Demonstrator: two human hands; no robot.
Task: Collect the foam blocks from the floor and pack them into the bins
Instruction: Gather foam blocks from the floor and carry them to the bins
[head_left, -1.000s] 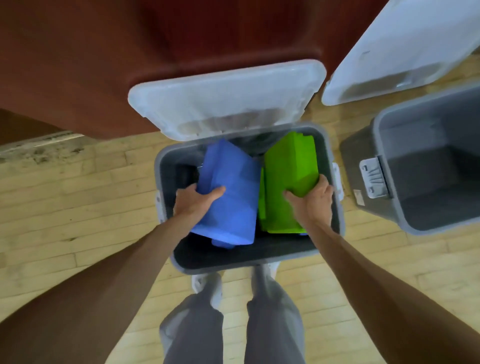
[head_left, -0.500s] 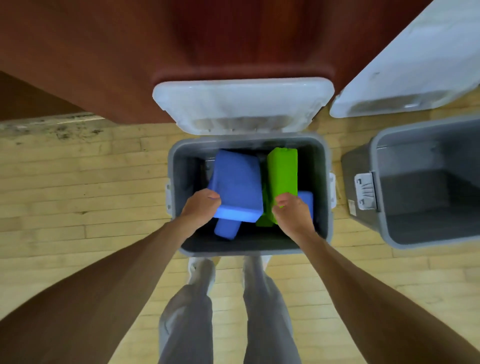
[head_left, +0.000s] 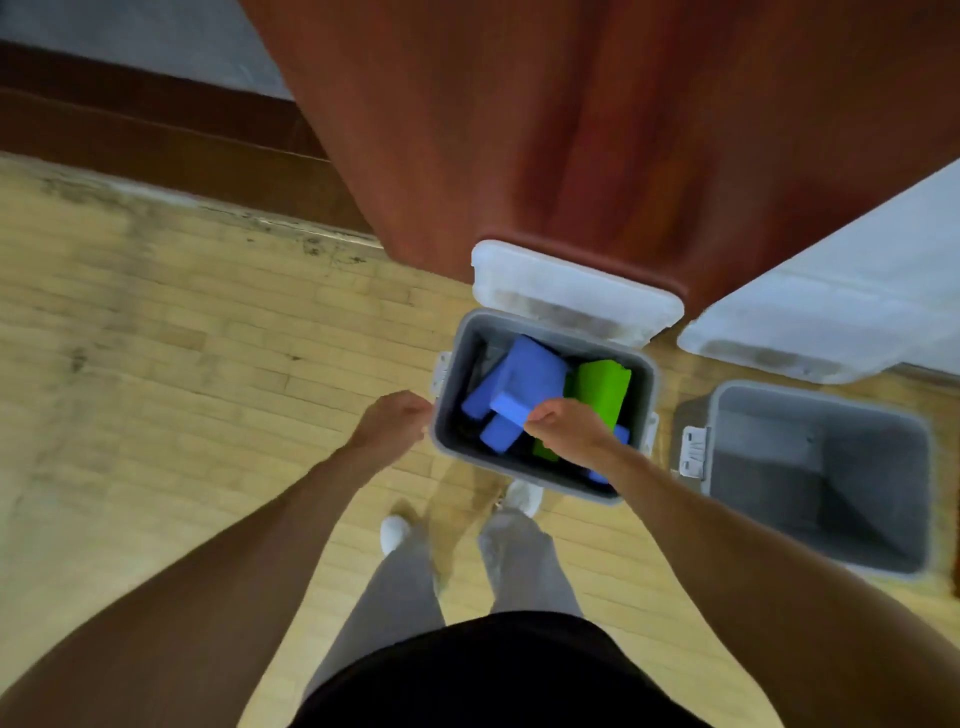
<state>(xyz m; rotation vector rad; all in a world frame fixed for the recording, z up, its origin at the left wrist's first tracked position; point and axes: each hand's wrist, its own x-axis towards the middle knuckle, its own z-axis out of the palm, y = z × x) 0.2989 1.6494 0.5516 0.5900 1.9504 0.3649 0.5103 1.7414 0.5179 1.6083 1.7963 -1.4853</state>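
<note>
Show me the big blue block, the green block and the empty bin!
big blue block (head_left: 527, 370): head view, on its broad top face.
green block (head_left: 602, 387): head view, middle of its top face.
empty bin (head_left: 769, 447): head view, on its bare inside wall.

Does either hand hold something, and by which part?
Left hand holds nothing. Right hand meets the near corner of the blue block; whether it grips cannot be told.

Foam blocks (head_left: 524, 389) in left bin (head_left: 540, 475)
</note>
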